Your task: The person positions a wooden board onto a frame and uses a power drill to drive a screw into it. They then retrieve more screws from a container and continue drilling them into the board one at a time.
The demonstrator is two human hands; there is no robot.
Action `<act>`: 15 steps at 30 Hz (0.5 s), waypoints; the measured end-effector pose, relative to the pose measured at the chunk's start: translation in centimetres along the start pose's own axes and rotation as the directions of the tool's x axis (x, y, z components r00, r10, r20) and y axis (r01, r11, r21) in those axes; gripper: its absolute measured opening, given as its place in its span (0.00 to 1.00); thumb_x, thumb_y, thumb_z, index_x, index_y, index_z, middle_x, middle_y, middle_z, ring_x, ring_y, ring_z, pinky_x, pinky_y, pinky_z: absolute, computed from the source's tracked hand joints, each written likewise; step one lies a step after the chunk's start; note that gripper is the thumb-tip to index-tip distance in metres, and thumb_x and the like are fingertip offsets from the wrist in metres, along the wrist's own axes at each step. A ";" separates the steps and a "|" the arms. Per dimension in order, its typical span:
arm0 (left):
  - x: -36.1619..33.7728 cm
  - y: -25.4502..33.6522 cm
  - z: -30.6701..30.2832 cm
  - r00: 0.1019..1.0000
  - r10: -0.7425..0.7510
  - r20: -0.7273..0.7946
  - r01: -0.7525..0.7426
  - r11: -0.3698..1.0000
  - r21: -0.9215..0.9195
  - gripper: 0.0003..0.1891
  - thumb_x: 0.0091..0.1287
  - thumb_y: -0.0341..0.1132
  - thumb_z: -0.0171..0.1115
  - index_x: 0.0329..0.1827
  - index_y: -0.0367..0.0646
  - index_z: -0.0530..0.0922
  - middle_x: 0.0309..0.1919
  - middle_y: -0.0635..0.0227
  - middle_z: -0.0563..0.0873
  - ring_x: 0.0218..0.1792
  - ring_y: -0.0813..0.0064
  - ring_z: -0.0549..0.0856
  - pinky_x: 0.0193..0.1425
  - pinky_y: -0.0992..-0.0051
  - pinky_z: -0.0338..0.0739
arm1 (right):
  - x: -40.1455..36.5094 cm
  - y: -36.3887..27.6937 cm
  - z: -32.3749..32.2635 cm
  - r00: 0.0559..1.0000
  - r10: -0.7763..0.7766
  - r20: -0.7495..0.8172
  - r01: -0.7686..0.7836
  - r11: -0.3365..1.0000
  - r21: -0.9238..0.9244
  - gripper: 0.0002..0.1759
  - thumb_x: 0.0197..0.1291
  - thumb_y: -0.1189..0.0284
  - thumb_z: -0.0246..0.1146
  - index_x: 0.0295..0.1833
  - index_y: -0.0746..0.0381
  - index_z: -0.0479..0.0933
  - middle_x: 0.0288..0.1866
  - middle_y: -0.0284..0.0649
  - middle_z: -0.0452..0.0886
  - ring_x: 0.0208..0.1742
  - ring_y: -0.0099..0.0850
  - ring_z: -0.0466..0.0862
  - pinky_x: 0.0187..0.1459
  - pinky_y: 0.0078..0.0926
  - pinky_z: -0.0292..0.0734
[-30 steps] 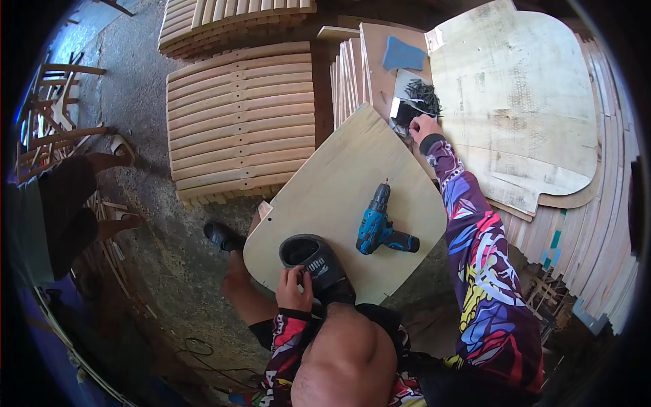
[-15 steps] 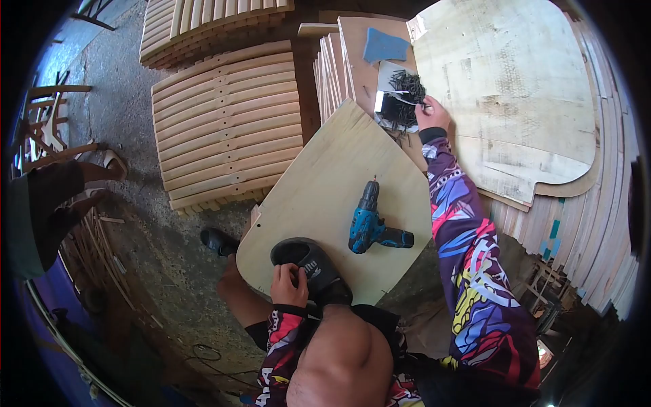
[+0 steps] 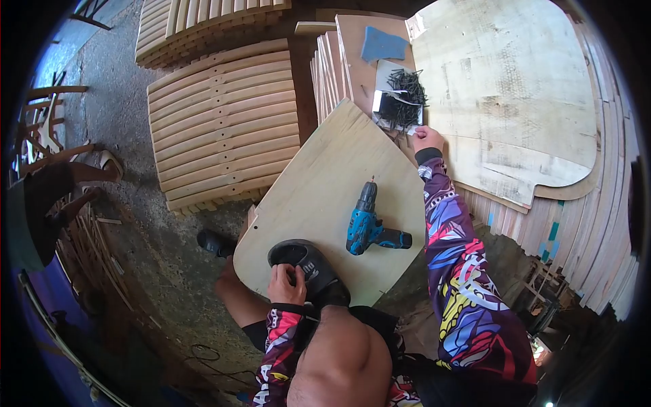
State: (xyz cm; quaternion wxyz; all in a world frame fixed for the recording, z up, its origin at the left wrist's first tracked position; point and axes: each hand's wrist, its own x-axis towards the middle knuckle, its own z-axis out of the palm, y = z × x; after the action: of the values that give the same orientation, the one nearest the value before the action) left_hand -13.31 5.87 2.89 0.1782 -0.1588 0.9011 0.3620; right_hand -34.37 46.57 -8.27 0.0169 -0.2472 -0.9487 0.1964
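Note:
My left hand (image 3: pixel 287 284) rests at the black sandal (image 3: pixel 313 273) on my foot, its fingers curled; what they hold, if anything, is hidden. My right hand (image 3: pixel 427 139) is closed beside the lower edge of a box of dark screws (image 3: pixel 401 98), its fingertips pressed together. Whatever is between them is too small to make out. A blue and black drill (image 3: pixel 369 227) lies on the pale wooden panel (image 3: pixel 298 197) under my foot, its bit pointing up the view.
Slatted wooden panels (image 3: pixel 224 125) are stacked at the upper left. A blue piece (image 3: pixel 384 45) lies above the screw box. Large plywood sheets (image 3: pixel 502 88) stand at the right. Another person's legs (image 3: pixel 68 183) show at the far left.
My right hand has drawn back from the screws to the box's lower edge, toward me. My left hand stays at the sandal. The whole view has shifted slightly.

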 end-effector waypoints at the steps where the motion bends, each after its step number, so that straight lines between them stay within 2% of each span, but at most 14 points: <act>1: 0.0 0.1 0.0 1.000 -0.001 -0.007 0.001 1.000 0.013 0.08 0.56 0.33 0.63 0.28 0.43 0.71 0.24 0.63 0.75 0.21 0.62 0.76 0.26 0.67 0.71 | -0.3 -0.1 -0.3 1.000 0.003 -0.002 -0.003 1.000 0.002 0.09 0.46 0.71 0.64 0.33 0.63 0.81 0.27 0.41 0.84 0.30 0.30 0.85 0.34 0.23 0.78; 4: 0.2 0.3 0.1 1.000 -0.003 -0.018 0.004 1.000 0.019 0.09 0.56 0.34 0.63 0.27 0.43 0.71 0.23 0.63 0.74 0.21 0.62 0.77 0.26 0.67 0.71 | -1.2 0.2 -0.8 0.998 0.049 -0.044 -0.047 0.998 0.039 0.09 0.45 0.71 0.65 0.33 0.63 0.81 0.26 0.41 0.84 0.30 0.30 0.85 0.35 0.23 0.78; 6: 0.1 0.2 0.3 1.000 -0.006 -0.019 0.006 1.000 0.011 0.09 0.56 0.34 0.63 0.27 0.43 0.71 0.23 0.63 0.74 0.21 0.62 0.76 0.26 0.67 0.71 | -1.8 0.8 -0.3 0.980 0.105 0.168 -0.091 0.992 -0.089 0.08 0.44 0.71 0.65 0.31 0.63 0.81 0.26 0.41 0.83 0.29 0.31 0.84 0.35 0.25 0.78; 10: 0.1 -0.1 0.5 0.998 0.023 -0.058 -0.018 0.997 0.079 0.10 0.56 0.35 0.63 0.25 0.43 0.70 0.21 0.64 0.74 0.19 0.62 0.76 0.24 0.67 0.70 | -1.5 2.1 1.3 0.983 -0.058 0.171 0.055 0.998 0.023 0.07 0.45 0.70 0.67 0.28 0.63 0.80 0.25 0.39 0.82 0.27 0.31 0.82 0.33 0.25 0.77; 11: 0.1 -0.2 0.5 0.997 0.037 -0.070 -0.031 0.996 0.087 0.10 0.56 0.34 0.63 0.25 0.44 0.70 0.21 0.65 0.74 0.19 0.62 0.76 0.23 0.66 0.69 | -1.3 2.4 1.6 0.985 -0.074 0.156 0.079 0.997 -0.025 0.08 0.44 0.70 0.68 0.27 0.63 0.80 0.24 0.38 0.82 0.26 0.29 0.81 0.32 0.24 0.77; 15: 0.2 -0.3 0.6 0.998 0.037 -0.060 -0.031 0.994 0.102 0.11 0.56 0.34 0.63 0.24 0.44 0.69 0.19 0.65 0.73 0.18 0.62 0.75 0.23 0.66 0.69 | -1.0 3.1 1.5 0.976 -0.022 0.218 0.005 0.997 0.079 0.08 0.45 0.70 0.68 0.29 0.63 0.80 0.26 0.38 0.82 0.28 0.27 0.82 0.33 0.22 0.77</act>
State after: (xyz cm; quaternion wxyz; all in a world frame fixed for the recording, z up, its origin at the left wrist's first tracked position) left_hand -13.26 6.07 2.25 0.1520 -0.1453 0.9260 0.3137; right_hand -32.25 48.01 -10.75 -0.0768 -0.2168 -0.9380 0.2592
